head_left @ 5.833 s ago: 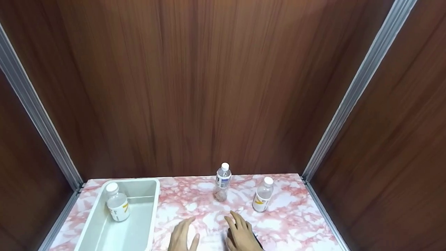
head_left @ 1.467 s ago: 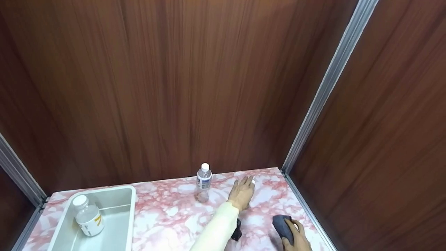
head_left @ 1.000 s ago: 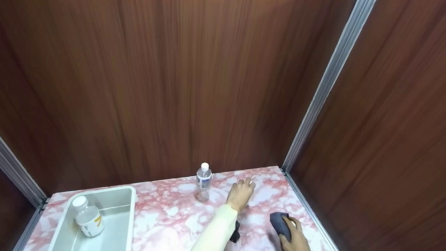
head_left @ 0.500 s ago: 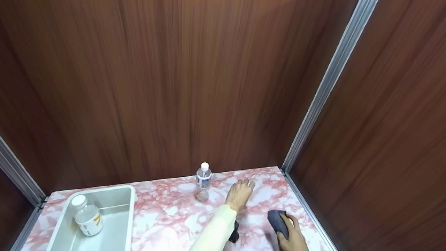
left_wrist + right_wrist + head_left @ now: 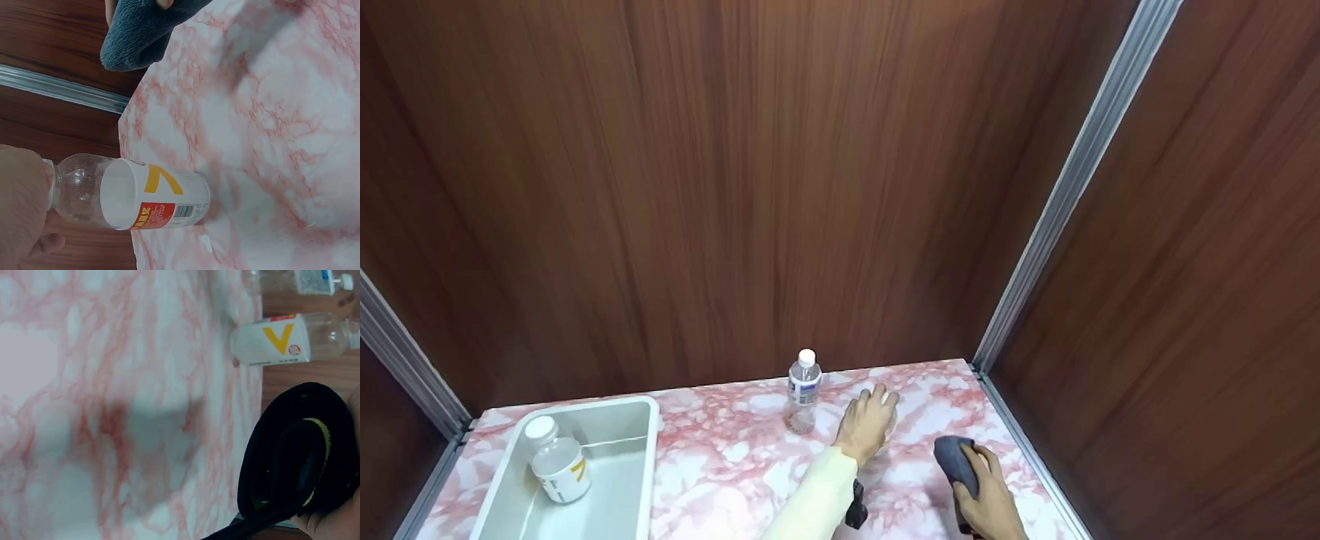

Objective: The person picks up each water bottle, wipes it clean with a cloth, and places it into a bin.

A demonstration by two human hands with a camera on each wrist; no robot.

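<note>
In the head view my left hand (image 5: 867, 427) reaches over a clear bottle (image 5: 157, 194) with a white label and a yellow mark. The left wrist view has that hand round the top of its neck, hiding the cap, while the bottle's base is at the pink marbled table. My right hand (image 5: 990, 501), to the right and nearer, grips a folded dark blue-grey towel (image 5: 956, 463) above the table. From the right wrist the towel looks rolled and almost black, with a yellowish edge. The labelled bottle (image 5: 275, 342) stands beyond it.
A slimmer clear bottle (image 5: 802, 394) with a white cap stands left of my left hand. At the left, a pale tray (image 5: 651, 465) holds another labelled bottle (image 5: 561, 469), leaning slightly. Brown wood-grain panels (image 5: 810, 187) enclose the back and sides, with metal rails (image 5: 1084, 169) at the corners.
Since the earliest frame, my left hand has reached to the right-hand bottle and my right hand has taken the towel. Lately, the left fingers have curled, and the towel has shifted slightly up and left.
</note>
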